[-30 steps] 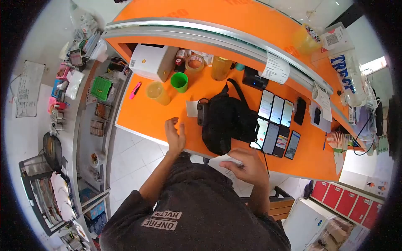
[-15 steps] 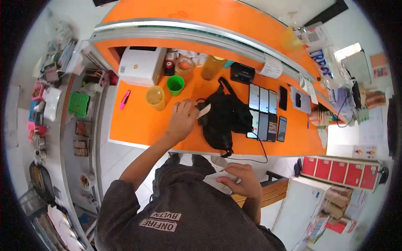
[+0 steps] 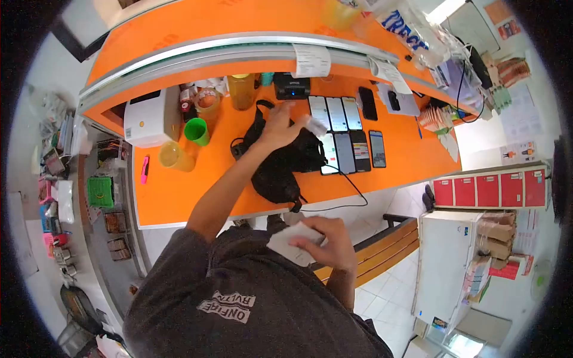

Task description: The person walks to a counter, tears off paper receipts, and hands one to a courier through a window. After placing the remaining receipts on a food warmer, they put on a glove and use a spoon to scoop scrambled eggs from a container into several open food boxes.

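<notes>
Reaching over the orange counter (image 3: 209, 179), my left hand (image 3: 279, 130) pinches a small white paper slip (image 3: 316, 126), which is blurred. Below that hand lies a black bag (image 3: 271, 176) with a strap and a thin black cable (image 3: 363, 194) trailing beside it. Close to the slip, several phones (image 3: 336, 114) lie in rows with their screens up. In front of my shirt, my right hand (image 3: 331, 241) is closed on white paper slips (image 3: 295, 243), thumb on top. Whether the slips are printed cannot be made out.
At the counter's left stand a white label printer (image 3: 149, 122), a green cup (image 3: 196, 132) and a yellowish cup (image 3: 176, 156). A black device (image 3: 292, 88) sits under the shelf (image 3: 239, 51). A wooden bench (image 3: 382, 253) is below, with red lockers (image 3: 468, 194) to the right.
My left hand has moved from beside the bag to above it, toward the phones, carrying the slip. My right hand still holds its slips. The view has shifted rightward.
</notes>
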Tool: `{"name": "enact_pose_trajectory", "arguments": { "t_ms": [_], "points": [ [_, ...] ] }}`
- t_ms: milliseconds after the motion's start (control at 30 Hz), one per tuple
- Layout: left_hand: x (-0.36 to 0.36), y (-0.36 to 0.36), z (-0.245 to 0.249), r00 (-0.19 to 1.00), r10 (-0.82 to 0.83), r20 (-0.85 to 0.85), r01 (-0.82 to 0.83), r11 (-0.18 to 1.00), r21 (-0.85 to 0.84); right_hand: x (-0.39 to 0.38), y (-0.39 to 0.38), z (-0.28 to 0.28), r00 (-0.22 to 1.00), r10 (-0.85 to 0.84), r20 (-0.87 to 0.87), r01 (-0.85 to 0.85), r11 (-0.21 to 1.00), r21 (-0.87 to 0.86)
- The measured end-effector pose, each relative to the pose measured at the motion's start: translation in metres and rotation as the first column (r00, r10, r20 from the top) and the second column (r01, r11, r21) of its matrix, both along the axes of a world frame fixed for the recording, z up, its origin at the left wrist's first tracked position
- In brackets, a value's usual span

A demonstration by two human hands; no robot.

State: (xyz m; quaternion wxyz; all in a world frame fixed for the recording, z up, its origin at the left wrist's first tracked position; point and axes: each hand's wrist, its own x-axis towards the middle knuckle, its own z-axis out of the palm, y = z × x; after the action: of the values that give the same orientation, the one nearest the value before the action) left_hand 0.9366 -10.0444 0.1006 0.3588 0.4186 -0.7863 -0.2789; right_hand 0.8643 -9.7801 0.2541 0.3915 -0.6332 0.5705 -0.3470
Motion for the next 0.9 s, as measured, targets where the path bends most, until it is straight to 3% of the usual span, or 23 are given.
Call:
{"name": "enact_pose_trajectory", "arguments": {
  "t_ms": [33,67,100,133,167,200,233,267,300,367,400,467,533,633,667,700,767,800,867,900],
  "points": [
    [0.021,0.018,0.026,0.959,-0.236,-0.159,0.27,0.929,0.252,-0.005,-0.004,-0.001,0.997,-0.065,0.034,0.063,0.997,0.048],
    [0.045,0.041,0.044,0.844,-0.394,-0.365,0.529,0.725,0.441,-0.01,-0.008,-0.014,0.985,-0.13,0.11,0.116,0.985,0.124],
    [0.068,0.068,0.044,0.677,-0.471,-0.566,0.736,0.412,0.537,-0.013,-0.013,-0.027,0.983,-0.134,0.122,0.116,0.983,0.143],
    [0.089,0.093,0.06,0.573,-0.499,-0.65,0.813,0.246,0.527,-0.016,-0.023,-0.038,0.96,-0.138,0.244,0.114,0.987,0.112],
    [0.101,0.11,0.084,0.66,-0.534,-0.529,0.727,0.278,0.627,-0.018,-0.035,-0.045,0.923,-0.131,0.362,0.112,0.991,0.073],
    [0.111,0.122,0.102,0.731,-0.559,-0.392,0.626,0.319,0.712,-0.023,-0.045,-0.046,0.92,-0.116,0.374,0.095,0.993,0.074],
    [0.124,0.13,0.107,0.748,-0.544,-0.38,0.609,0.333,0.72,-0.031,-0.054,-0.047,0.862,-0.005,0.506,-0.105,0.977,0.187],
    [0.14,0.136,0.11,0.817,-0.432,-0.382,0.567,0.481,0.669,-0.038,-0.063,-0.047,0.768,0.078,0.636,-0.313,0.912,0.266],
    [0.158,0.141,0.114,0.865,-0.314,-0.391,0.499,0.616,0.61,-0.048,-0.075,-0.059,0.757,0.093,0.646,-0.334,0.906,0.261],
    [0.204,0.153,0.139,0.907,-0.073,-0.414,0.373,0.592,0.714,-0.066,-0.094,-0.099,0.585,0.553,0.593,-0.779,0.587,0.221],
    [0.228,0.162,0.149,0.934,-0.001,-0.357,0.283,0.61,0.74,-0.067,-0.099,-0.105,0.508,0.623,0.595,-0.839,0.516,0.176],
    [0.268,0.18,0.156,0.953,0.113,-0.281,0.154,0.619,0.77,-0.056,-0.105,-0.114,0.436,0.68,0.59,-0.888,0.431,0.16],
    [0.299,0.202,0.156,0.987,0.162,0.006,-0.107,0.62,0.777,-0.035,-0.113,-0.114,0.333,0.79,0.515,-0.93,0.365,0.042],
    [0.321,0.222,0.156,0.97,0.233,0.066,-0.192,0.577,0.794,-0.003,-0.119,-0.117,0.262,0.809,0.527,-0.944,0.328,-0.034],
    [0.325,0.226,0.161,0.96,0.257,0.115,-0.234,0.497,0.836,0.003,-0.121,-0.119,0.273,0.78,0.563,-0.957,0.279,0.078],
    [0.33,0.233,0.161,0.955,0.272,0.12,-0.245,0.493,0.835,0.011,-0.121,-0.114,0.258,0.784,0.564,-0.962,0.264,0.074],
    [0.346,0.246,0.156,0.854,0.142,0.5,-0.409,0.777,0.478,0.023,-0.122,-0.097,0.407,0.757,0.511,-0.913,0.363,0.189],
    [0.359,0.252,0.145,0.796,0.155,0.585,-0.402,0.859,0.318,0.026,-0.125,-0.086,0.4,0.763,0.508,-0.916,0.355,0.188],
    [0.304,0.215,0.172,0.936,0.124,0.329,-0.192,0.964,0.182,0.032,-0.127,-0.061,0.432,0.832,0.348,-0.901,0.386,0.195],
    [0.277,0.204,0.163,0.983,-0.044,0.176,-0.005,0.963,0.269,0.033,-0.127,-0.048,0.426,0.836,0.346,-0.904,0.38,0.196]
  ]
}}
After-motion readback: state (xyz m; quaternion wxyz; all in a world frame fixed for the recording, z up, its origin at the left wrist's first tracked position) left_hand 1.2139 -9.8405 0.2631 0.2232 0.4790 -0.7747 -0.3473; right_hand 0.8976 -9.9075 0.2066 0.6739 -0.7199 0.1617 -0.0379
